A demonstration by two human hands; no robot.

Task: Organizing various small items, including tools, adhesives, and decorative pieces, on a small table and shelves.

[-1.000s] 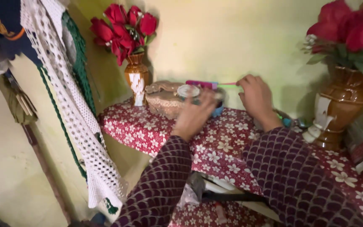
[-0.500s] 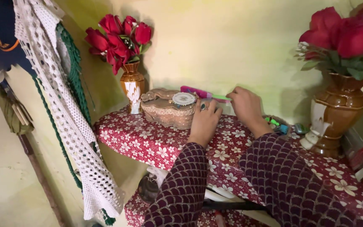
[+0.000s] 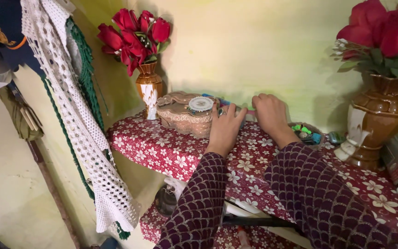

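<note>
My left hand [image 3: 225,127], a ring on one finger, lies flat on the red floral tablecloth [image 3: 162,150]. Its fingertips touch a round white-lidded container [image 3: 201,103], which sits against an ornate beige box [image 3: 178,115]. My right hand [image 3: 269,113] is at the back of the table by the yellow wall, knuckles up and fingers curled over a pink and green stick-like item [image 3: 249,112] that is mostly hidden. A bit of blue [image 3: 223,101] shows behind the container. Both arms wear dark maroon patterned sleeves.
Brown vases of red roses stand at the back left [image 3: 149,90] and at the right [image 3: 376,122]. A small dish of coloured bits [image 3: 306,131] lies right of my right hand. White and green crochet cloth [image 3: 77,120] hangs at the left. A lower shelf [image 3: 162,221] holds clutter.
My left hand brought the round container down beside the beige box and now lies flat. My right hand lowered the pink and green item toward the table's back edge.
</note>
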